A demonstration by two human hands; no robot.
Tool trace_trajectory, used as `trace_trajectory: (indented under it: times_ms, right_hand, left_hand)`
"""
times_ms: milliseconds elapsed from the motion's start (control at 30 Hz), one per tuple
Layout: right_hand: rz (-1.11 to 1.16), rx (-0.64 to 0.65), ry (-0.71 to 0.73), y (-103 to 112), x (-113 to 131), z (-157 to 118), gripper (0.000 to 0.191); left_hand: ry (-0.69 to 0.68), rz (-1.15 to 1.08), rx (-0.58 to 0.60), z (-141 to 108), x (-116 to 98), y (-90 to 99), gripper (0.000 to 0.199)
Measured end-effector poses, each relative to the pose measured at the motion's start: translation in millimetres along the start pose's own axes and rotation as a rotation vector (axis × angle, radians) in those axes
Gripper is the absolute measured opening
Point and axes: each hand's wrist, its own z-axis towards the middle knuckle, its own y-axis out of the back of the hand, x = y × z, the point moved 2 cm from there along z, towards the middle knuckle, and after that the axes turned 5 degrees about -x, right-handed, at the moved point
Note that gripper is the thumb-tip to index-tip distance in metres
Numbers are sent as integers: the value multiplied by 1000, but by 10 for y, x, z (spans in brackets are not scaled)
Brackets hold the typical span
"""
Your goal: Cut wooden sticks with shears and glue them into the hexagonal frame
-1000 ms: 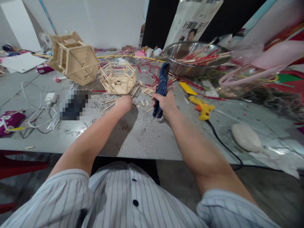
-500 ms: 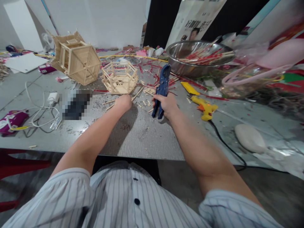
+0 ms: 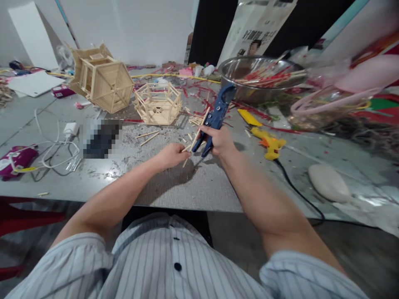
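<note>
My left hand (image 3: 173, 155) pinches thin wooden sticks (image 3: 199, 132) near the middle of the table; one stick slants up beside the blue cutter. The blue cutter (image 3: 215, 116) is in my right hand (image 3: 220, 140), its handles gripped and its head pointing up and away. Behind my hands sits an open six-sided stick frame (image 3: 158, 109). Two loose sticks (image 3: 149, 136) lie left of centre, behind my left hand. Short cut pieces (image 3: 190, 136) are scattered between the frame and the cutter.
A larger wooden stick model (image 3: 109, 85) stands at the back left. Behind the cutter is a metal bowl (image 3: 249, 92) with red sticks. A yellow glue gun (image 3: 270, 143) lies on the right, its black cable running forward. White cables (image 3: 51, 145) lie at left.
My left hand has come back toward me and right, lifting sticks off the table. The cutter has tilted to the right, and two sticks stay lying where my left hand was.
</note>
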Motion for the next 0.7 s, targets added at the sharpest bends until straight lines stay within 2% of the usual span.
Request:
trace_trajectory:
  times_ms: [133, 200, 267, 433, 567, 700]
  right_hand:
    - [16, -24, -3, -5, 38, -9, 18]
    - [17, -22, -8, -6, 61, -13, 17]
    - [9, -28, -21, -11, 73, -19, 18]
    - [0, -60, -40, -42, 76, -53, 21]
    - [1, -85, -65, -59, 81, -91, 23]
    - [1, -69, -66, -82, 90, -130, 21]
  left_hand:
    - [53, -442, 103, 32, 38, -1, 26]
    - [109, -681, 74, 52, 44, 47, 18]
    - [162, -814, 25, 71, 48, 97, 17]
    - [255, -765, -9, 92, 60, 107, 28]
    - [304, -738, 86, 57, 58, 46, 31]
    - [315, -744, 156, 33, 63, 30, 26]
